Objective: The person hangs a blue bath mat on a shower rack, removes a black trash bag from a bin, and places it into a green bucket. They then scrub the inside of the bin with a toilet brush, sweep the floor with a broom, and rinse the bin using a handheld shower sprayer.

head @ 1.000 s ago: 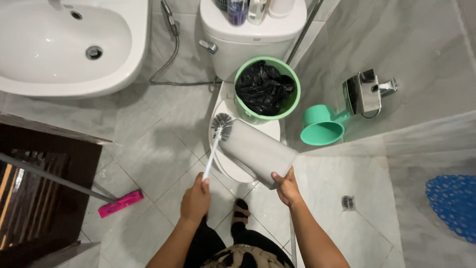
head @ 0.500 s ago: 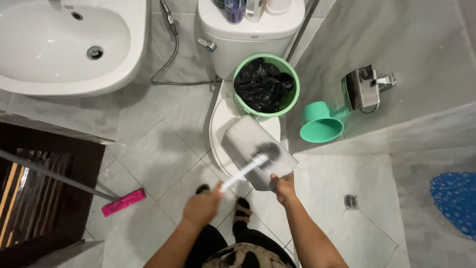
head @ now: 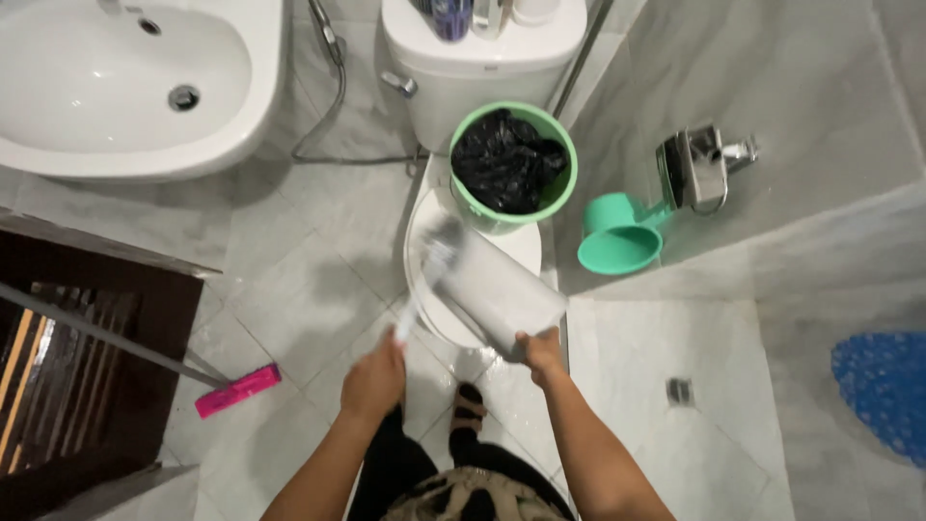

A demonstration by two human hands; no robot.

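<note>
My left hand (head: 373, 378) grips the white handle of a toilet brush (head: 429, 280), whose blurred bristle head lies against the left edge of a grey toilet seat lid (head: 502, 289). My right hand (head: 540, 352) holds the lid's near edge, tilted up over the white toilet bowl (head: 422, 251). A green bin (head: 511, 164) lined with a black bag stands on the toilet behind the lid.
A white washbasin (head: 125, 87) is at the upper left, a hose (head: 328, 87) beside the cistern (head: 482, 58). A teal scoop (head: 617, 236) lies by the wall. A pink-headed mop (head: 236, 391), a dark wooden rack (head: 68, 367), a floor drain (head: 680, 391) and a blue mat (head: 883, 386) surround me.
The brush swept from the lid's far left end across to its near right, then back to the left edge. My right hand kept hold of the lid.
</note>
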